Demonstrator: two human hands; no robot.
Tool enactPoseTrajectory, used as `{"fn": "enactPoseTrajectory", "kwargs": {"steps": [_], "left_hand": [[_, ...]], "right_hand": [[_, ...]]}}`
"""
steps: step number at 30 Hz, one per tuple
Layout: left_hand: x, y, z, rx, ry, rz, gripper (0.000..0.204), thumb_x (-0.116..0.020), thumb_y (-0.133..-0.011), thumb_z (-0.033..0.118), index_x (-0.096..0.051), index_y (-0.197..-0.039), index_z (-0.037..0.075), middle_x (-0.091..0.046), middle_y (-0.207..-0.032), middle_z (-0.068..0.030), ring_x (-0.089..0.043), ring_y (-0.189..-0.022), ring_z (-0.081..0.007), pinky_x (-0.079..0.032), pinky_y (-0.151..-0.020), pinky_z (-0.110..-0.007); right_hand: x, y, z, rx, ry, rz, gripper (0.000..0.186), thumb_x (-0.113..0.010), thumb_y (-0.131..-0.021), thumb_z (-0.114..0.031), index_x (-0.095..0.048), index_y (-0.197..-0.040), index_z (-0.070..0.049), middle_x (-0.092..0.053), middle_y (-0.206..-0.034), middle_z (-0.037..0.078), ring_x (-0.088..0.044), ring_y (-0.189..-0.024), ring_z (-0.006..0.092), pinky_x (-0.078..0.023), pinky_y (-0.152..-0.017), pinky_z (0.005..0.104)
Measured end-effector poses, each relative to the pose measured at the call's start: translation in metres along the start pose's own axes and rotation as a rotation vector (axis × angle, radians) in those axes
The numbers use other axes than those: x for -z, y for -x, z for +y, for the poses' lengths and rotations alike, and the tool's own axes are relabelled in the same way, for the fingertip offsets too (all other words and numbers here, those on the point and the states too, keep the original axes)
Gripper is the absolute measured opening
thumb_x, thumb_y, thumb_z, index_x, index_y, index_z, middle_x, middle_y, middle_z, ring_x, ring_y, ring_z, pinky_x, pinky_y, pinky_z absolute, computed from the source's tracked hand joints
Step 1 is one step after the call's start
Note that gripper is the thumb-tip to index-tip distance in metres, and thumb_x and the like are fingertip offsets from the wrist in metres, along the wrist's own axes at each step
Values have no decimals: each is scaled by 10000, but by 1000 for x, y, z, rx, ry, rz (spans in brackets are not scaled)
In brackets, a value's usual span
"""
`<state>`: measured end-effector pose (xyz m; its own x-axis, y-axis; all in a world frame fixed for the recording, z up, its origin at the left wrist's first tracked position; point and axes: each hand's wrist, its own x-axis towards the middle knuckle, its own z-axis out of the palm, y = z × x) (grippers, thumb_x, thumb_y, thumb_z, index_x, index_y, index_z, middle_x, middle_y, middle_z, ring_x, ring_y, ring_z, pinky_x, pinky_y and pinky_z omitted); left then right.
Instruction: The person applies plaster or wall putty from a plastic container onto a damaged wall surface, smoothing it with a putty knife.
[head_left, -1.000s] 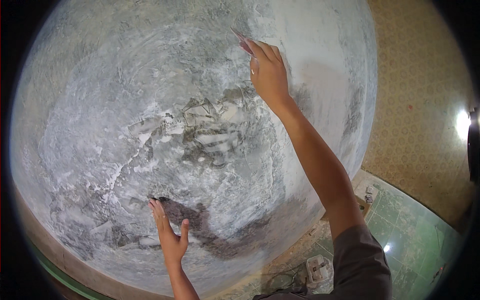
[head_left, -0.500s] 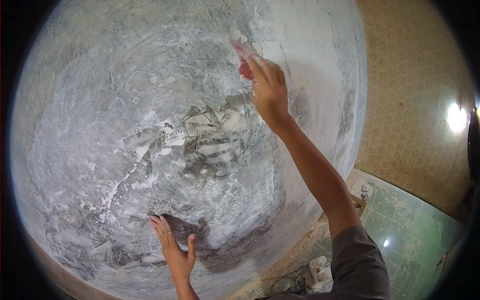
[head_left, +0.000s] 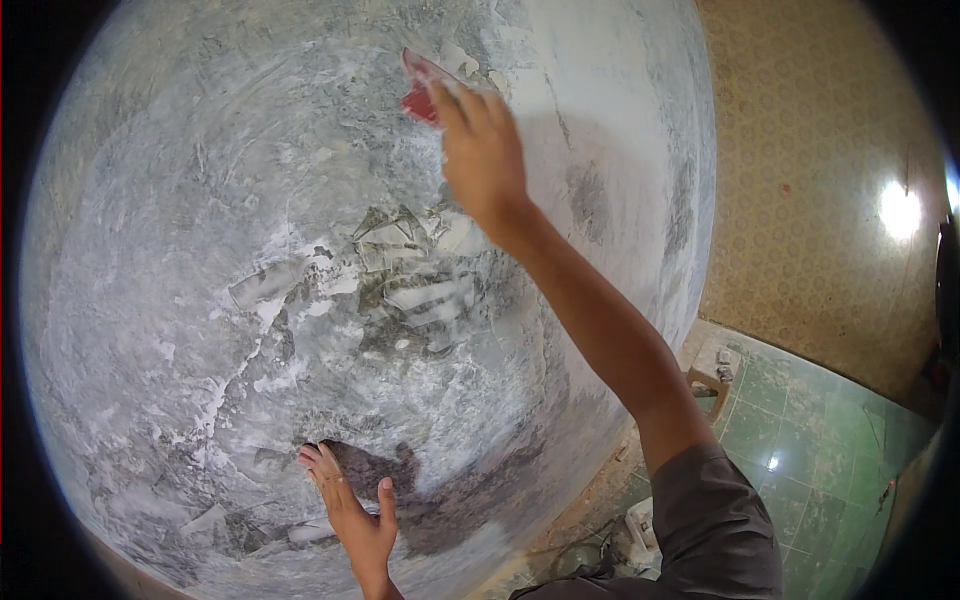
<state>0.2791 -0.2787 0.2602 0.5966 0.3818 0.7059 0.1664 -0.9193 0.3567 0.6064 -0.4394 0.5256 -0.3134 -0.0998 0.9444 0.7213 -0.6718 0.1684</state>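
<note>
The red scraper is at the upper middle of the grey wall; whether its edge touches the surface cannot be told. At left, a jagged white crack slants down the wall. Lower and to its right, the left hand grasps nothing, fingers extended and thumb held apart, with a dark shadow just beside it. Above that hand lies a rough patch with pale smears. The right hand grips the scraper, near a smoother, paler stretch. Farther right come a whitish container partly hidden by the dark sleeve, green floor tiles and a tan patterned surface.
</note>
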Motion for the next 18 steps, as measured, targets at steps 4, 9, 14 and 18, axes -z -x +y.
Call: {"fn": "enactPoseTrajectory", "kwargs": {"steps": [4,9,14,18], "left_hand": [[2,0,1,0,-2,7,866,-665,-996,333,-221,-1647,-25,-221,-1710,-259,-133,-1590,-479,-119,-1286,-589],[5,-3,5,-24,28,18,847,-656,-1005,311,-220,-1648,-26,-205,-1701,-298,-111,-1597,-471,-99,-1287,-579],[7,-2,1,-36,39,4,852,-665,-1000,298,-220,-1647,-33,-197,-1699,-311,-95,-1601,-463,-93,-1288,-567],[7,-2,2,-26,28,-14,856,-669,-998,292,-217,-1647,-34,-192,-1701,-307,-88,-1604,-457,-93,-1290,-564]], "right_hand": [[2,19,-14,10,-31,-56,565,-658,-837,1,-622,-1399,-32,-629,-1320,116,-584,-1155,302,-508,-976,418],[33,35,-6,-113,-192,-17,576,-649,-864,60,-613,-1432,-31,-649,-1322,125,-591,-1196,327,-503,-1031,419],[41,26,6,-291,-257,62,397,-563,-1025,-10,-612,-1418,-47,-681,-1289,133,-598,-1189,315,-502,-1027,400],[28,23,-5,-144,-187,26,618,-645,-810,106,-616,-1409,-43,-664,-1299,131,-594,-1177,339,-523,-995,421]]}}
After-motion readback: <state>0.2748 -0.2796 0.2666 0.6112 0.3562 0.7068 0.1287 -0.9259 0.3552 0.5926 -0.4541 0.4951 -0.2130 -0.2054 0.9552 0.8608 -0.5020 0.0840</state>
